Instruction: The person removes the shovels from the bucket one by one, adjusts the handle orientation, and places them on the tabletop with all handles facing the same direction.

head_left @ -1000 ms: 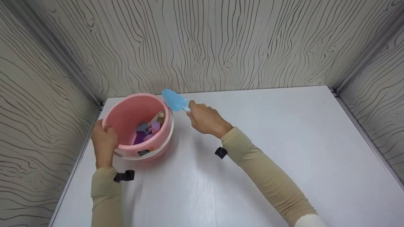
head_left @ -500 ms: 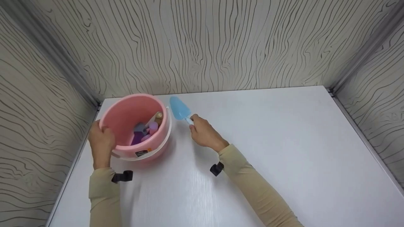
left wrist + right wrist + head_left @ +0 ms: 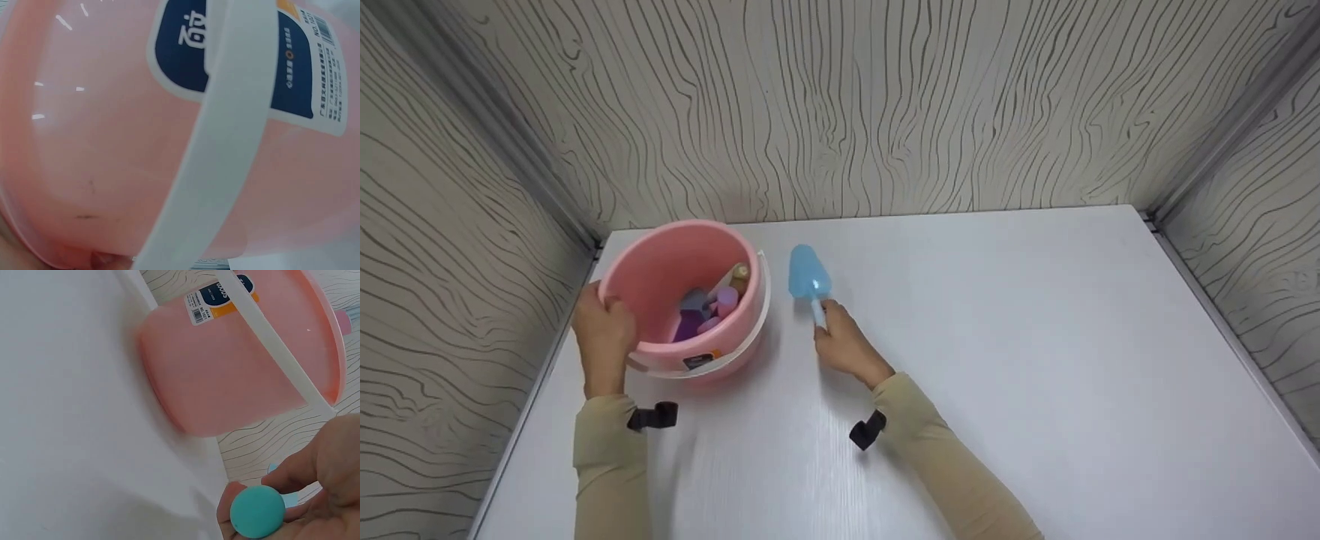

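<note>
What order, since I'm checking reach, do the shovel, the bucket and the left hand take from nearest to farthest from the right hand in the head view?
1. Shovel: nearest, held in the right hand.
2. Bucket: to the left, apart from the right hand.
3. Left hand: farthest, gripping the bucket's left rim.

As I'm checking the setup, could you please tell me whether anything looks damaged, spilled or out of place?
The pink bucket has small dark marks on its outer wall in the left wrist view, odd against the smooth pink; dirt or scratches, I can't tell. Nothing looks spilled.
</note>
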`<state>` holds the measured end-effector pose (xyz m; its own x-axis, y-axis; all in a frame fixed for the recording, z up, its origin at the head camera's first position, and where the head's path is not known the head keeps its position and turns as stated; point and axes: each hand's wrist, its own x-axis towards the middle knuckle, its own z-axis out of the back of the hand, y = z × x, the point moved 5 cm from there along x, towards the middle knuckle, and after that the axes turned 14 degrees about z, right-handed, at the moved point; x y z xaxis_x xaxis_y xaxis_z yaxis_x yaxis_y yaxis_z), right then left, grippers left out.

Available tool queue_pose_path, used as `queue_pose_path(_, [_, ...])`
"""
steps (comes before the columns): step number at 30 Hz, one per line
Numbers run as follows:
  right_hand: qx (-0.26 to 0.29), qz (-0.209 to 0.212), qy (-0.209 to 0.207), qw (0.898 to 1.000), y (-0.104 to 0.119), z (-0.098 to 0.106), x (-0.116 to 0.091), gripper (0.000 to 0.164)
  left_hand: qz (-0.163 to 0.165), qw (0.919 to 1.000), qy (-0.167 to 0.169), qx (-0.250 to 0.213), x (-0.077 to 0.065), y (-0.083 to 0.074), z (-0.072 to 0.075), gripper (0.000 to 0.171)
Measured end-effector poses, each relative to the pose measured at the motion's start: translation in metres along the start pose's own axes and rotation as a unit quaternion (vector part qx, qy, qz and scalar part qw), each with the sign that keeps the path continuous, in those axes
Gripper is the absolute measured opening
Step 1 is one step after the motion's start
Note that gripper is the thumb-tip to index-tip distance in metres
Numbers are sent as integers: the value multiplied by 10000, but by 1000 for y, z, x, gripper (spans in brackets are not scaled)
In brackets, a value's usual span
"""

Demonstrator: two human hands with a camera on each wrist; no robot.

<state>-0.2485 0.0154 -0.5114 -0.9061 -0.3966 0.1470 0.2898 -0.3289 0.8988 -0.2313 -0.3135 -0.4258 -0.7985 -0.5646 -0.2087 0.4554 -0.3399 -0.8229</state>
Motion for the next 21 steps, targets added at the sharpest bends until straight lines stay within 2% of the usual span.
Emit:
queue_pose_path(5, [269,-241,-225,9991,-9,-10,-4,57,124,9998,109,-103,0,-1,-1,53])
queue_pose_path(10, [290,-346,-377,9983,-11,-15,-7,59,191,9996,177,-78,0,-2,-3,53])
queue_pose_path(17, [287,-518,-400,9974,-9,-18,-9,58,129,9998,111,-42,-1,-3,-2,53])
queue_pose_path(21, [270,-637,-345,9970,-10,-22,-9,57,221,9996,159,-70,-1,0,-1,53])
